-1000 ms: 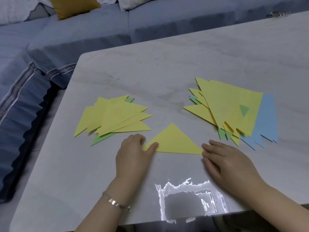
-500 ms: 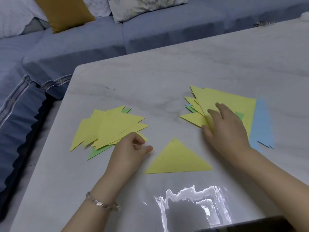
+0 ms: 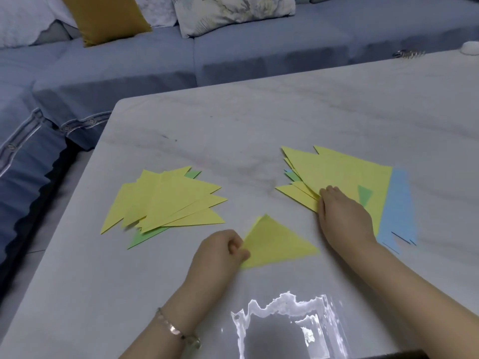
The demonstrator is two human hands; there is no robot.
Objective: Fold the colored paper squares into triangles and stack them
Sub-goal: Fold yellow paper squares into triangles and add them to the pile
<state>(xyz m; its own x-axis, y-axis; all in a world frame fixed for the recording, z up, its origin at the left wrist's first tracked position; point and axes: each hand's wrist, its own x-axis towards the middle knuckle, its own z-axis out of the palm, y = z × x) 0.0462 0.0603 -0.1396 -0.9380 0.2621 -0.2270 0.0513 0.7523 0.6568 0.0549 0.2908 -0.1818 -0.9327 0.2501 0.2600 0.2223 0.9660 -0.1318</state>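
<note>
A folded yellow triangle (image 3: 277, 242) lies at the table's (image 3: 233, 125) near side, its corner pinched by the left hand (image 3: 220, 252). The right hand (image 3: 344, 216) rests on the unfolded pile (image 3: 337, 172), grip unclear. A hasty slide risks scattering the finished stack (image 3: 168, 200) beside it.

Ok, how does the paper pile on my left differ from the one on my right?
The left pile shows yellow over green only; the right pile also has blue underneath. The left pile lies untouched; the right hand touches the right pile. Both are fanned, mostly yellow.
</note>
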